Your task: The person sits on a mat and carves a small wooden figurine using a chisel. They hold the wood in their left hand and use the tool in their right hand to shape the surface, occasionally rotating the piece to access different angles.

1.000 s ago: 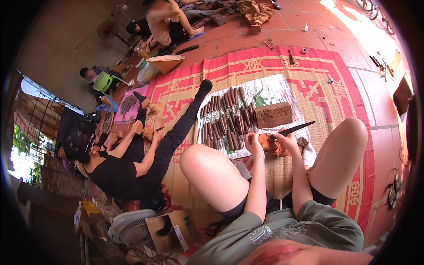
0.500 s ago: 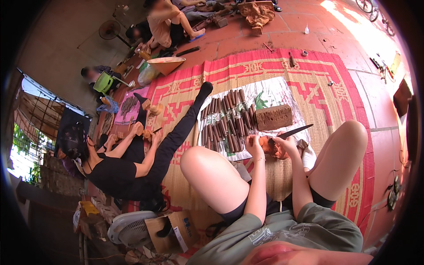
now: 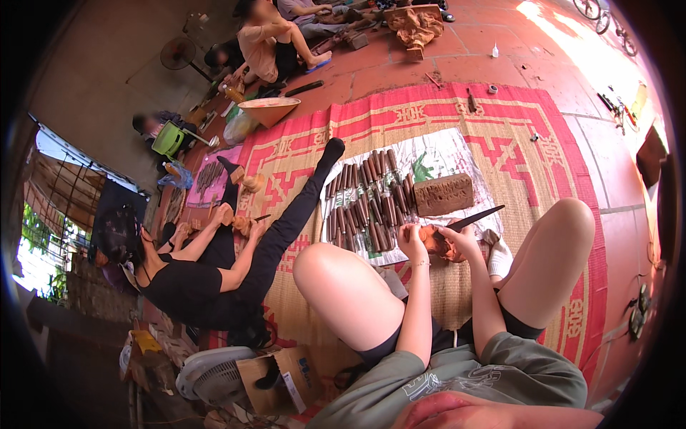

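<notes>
My left hand (image 3: 412, 244) is closed around the near-left side of a reddish-brown carved wood piece (image 3: 436, 239), held low between my knees. At its right side my right hand (image 3: 463, 241) grips a long dark tapered tool (image 3: 480, 217), which looks like a file. Its pointed end sticks out up and to the right, past my fingers. Both hands cover much of the carving, so where the tool meets the wood is hidden. Just beyond my hands, a brown rectangular block (image 3: 443, 194) rests on a white printed sheet (image 3: 446, 146). Several wooden-handled carving tools (image 3: 368, 200) lie in rows beside it.
A red and tan woven mat (image 3: 529, 157) lies under everything. To the left, a seated person in black (image 3: 189, 286) works on a wood piece, one leg stretched toward the sheet. A cardboard box (image 3: 279, 379) and a fan (image 3: 214, 372) stand near my left side. More people sit farther back.
The dark tool's tip has shifted slightly down and left, and my hands have moved a little with the carving. The person at the left has also shifted their hands.
</notes>
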